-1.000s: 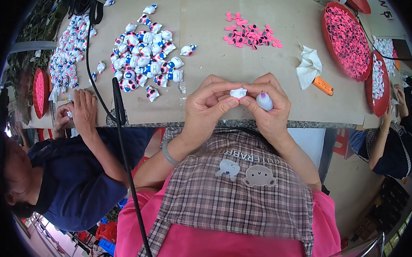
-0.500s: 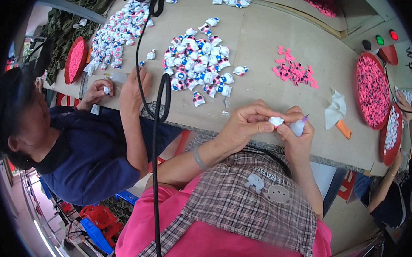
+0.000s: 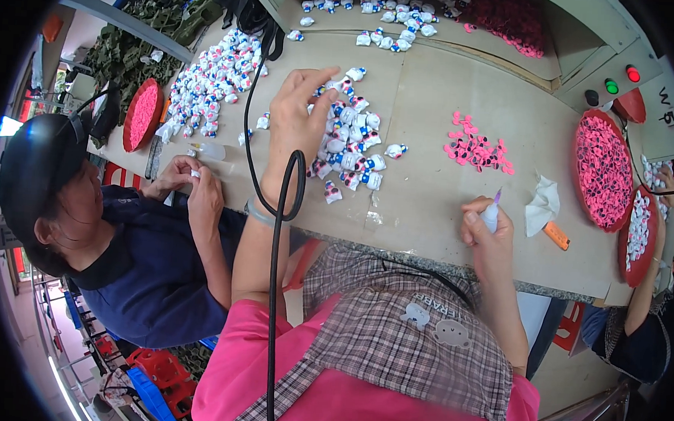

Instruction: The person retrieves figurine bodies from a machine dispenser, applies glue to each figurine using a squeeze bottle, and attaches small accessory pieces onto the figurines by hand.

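Note:
My left hand reaches over a pile of small white, blue and pink figures, its fingers stretched out and apart. No figure shows in it, and it hides the left part of the pile. Near the table's front edge my right hand is closed around a small clear squeeze bottle with a purple needle tip pointing up. Beyond the right hand lie scattered pink and black flat pieces. A crumpled white tissue and an orange block-like thing are to its right.
A black cable hangs in front of my left forearm. Red bowls of pink pieces and of white pieces stand at the right. At the left a co-worker handles a small white piece beside another figure pile. A shelf stands behind.
My left hand has left the small white figure pinched near my right hand and moved far left over the pile. The right hand still holds the bottle. The view has shifted slightly.

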`<state>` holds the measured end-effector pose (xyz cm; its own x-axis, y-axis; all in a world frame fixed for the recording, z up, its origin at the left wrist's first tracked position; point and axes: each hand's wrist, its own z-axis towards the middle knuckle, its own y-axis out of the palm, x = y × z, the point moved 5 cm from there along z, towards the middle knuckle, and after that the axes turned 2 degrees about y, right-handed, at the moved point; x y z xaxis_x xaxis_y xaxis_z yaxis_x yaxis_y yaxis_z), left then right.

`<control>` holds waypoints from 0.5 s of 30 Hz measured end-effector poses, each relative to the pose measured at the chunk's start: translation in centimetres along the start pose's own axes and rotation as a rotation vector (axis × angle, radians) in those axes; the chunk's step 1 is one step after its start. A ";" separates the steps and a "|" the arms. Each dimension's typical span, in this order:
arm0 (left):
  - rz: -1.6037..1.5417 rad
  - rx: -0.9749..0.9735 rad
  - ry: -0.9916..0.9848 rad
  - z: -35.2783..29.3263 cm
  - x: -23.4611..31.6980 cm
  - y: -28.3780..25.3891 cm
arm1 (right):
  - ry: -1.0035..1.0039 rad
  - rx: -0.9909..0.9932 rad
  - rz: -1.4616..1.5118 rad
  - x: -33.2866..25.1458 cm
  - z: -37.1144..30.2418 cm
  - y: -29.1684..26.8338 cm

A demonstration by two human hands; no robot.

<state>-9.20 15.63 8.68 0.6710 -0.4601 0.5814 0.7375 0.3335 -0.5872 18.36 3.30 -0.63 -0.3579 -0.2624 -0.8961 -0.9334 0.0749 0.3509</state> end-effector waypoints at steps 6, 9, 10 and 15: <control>0.117 -0.330 -0.165 1.7 -5.3 2.9 | 0.003 -0.032 -0.066 0.7 -0.2 -0.2; 0.087 -0.436 -0.200 2.0 -5.0 3.8 | 0.034 -0.052 -0.093 0.8 0.0 -0.4; 0.102 -0.510 -0.232 2.3 -4.5 4.1 | 0.030 -0.049 -0.091 0.7 0.1 -0.5; 0.266 -0.393 0.055 4.8 -4.6 5.9 | 0.056 -0.082 -0.116 0.8 0.3 -0.6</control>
<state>-7.59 23.62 5.26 0.8199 -0.4473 0.3573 0.4485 0.1140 -0.8865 18.63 3.30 -1.58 -0.2439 -0.3184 -0.9160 -0.9623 -0.0376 0.2693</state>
